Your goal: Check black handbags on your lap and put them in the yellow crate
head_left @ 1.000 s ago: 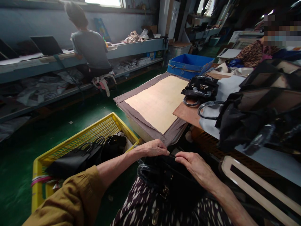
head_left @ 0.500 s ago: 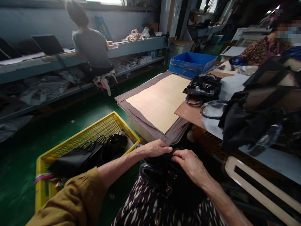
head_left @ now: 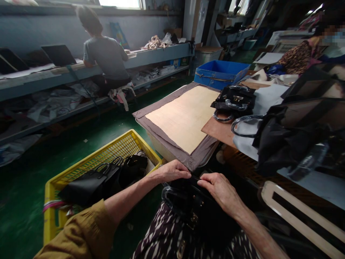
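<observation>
A black handbag (head_left: 212,219) with gold-coloured metal fittings rests on my lap, over a dark patterned garment. Its looped handle (head_left: 172,201) is wrapped in clear plastic and falls to the left. My left hand (head_left: 174,170) is closed on the bag's upper edge, fingertips pinching the black material. Just to the right, my right hand (head_left: 219,189) grips the same edge between thumb and bent fingers. A narrow gap separates the two hands. The dark interior of the bag cannot be made out.
Left of me a yellow crate (head_left: 90,153) holds black bags. Ahead, a pale board (head_left: 185,115) lies on grey cloth beside a blue bin (head_left: 221,73). Wrapped black bags (head_left: 234,99) crowd the right-hand table. One person (head_left: 105,59) sits at the long bench; another (head_left: 299,55) is far right.
My left hand has shifted slightly left along the bag's edge, widening the gap between my hands. The person at the bench has moved an arm.
</observation>
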The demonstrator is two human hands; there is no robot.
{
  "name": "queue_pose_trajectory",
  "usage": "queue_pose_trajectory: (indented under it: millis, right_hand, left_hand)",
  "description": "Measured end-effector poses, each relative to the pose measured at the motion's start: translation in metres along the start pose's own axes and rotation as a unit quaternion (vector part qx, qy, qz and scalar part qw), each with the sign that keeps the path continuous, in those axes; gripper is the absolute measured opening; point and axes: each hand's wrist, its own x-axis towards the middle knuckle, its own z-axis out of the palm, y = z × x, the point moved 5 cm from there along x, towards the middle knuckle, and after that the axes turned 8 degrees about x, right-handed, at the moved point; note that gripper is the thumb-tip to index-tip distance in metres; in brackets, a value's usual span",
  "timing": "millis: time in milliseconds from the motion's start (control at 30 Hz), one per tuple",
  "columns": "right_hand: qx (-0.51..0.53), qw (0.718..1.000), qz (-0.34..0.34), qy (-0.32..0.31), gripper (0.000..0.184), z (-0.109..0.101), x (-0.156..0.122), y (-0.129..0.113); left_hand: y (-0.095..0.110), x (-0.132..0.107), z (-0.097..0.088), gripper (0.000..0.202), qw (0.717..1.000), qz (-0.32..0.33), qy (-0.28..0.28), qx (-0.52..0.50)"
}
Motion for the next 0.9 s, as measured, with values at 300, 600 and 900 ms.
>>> queue_pose_trajectory:
  millis: [300,600,900]
  right_hand:
    - [-0.011,1.0,0.001,0.008,0.023,0.003,-0.002,-0.001]
    - [-0.038,0.998,-0.049,0.006,0.021,0.01,0.002,-0.007]
    - [-0.067,0.991,-0.12,0.0,0.037,0.013,-0.002,-0.014]
  left_hand:
    - [0.017,-0.009,0.003,0.03,0.988,0.084,0.066,0.113]
    - [0.017,-0.019,0.003,0.026,0.98,0.063,0.138,0.13]
    - [0.013,-0.024,0.003,0.027,0.983,0.06,0.146,0.097]
